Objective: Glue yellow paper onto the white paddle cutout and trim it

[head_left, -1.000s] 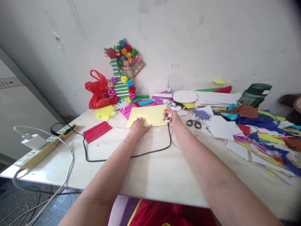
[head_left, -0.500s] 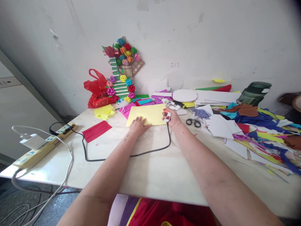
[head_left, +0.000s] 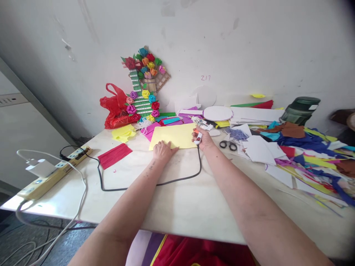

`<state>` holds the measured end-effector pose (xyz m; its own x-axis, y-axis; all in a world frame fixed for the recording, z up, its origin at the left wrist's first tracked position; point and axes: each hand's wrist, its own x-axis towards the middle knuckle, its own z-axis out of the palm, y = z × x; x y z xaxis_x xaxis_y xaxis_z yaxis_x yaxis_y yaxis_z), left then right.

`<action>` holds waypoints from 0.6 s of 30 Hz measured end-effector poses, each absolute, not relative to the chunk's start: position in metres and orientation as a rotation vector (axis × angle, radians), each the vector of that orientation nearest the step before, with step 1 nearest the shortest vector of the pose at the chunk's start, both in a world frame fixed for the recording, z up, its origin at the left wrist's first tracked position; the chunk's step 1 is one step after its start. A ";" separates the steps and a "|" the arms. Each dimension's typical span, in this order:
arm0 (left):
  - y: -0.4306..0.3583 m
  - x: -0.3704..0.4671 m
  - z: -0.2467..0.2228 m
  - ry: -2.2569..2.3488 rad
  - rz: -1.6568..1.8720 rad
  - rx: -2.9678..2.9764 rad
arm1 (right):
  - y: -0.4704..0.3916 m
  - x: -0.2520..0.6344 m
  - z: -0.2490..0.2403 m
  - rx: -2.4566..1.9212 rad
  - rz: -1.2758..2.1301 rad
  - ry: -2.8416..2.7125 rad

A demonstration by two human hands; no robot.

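A pale yellow sheet [head_left: 177, 133] lies flat on the white table [head_left: 177, 203]. My left hand [head_left: 163, 150] rests palm down on its lower left edge, fingers spread. At the sheet's right edge, my right hand [head_left: 204, 139] is wrapped round the white handle of a glue gun [head_left: 199, 138], whose black cord runs down and left over the table, passing under my left forearm. The gun's front end lies among clutter behind the hand, its tip hard to make out.
A power strip [head_left: 55, 173] with plugs and a red crepe piece [head_left: 115, 155] are at left. Behind stand a red bag [head_left: 115, 111] and a paper flower decoration [head_left: 142, 99]. Black-handled scissors [head_left: 227, 145], paper scraps [head_left: 260, 149] and a dark green jar [head_left: 301, 110] are at right.
The view has shifted slightly. The fingers of my left hand are a little closer together on the sheet; my right hand keeps its hold.
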<state>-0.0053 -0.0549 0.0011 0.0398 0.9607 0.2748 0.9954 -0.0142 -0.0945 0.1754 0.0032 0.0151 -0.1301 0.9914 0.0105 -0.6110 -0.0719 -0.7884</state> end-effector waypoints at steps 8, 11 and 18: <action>-0.055 -0.006 0.003 -2.005 -0.184 -2.072 | 0.004 0.175 0.015 -0.658 1.575 -0.773; -0.053 -0.010 0.000 -2.013 -0.278 -2.083 | 0.004 0.175 0.015 -0.658 1.571 -0.770; -0.055 -0.010 0.007 -1.749 -0.604 -2.900 | 0.004 0.175 0.014 -0.634 1.574 -0.755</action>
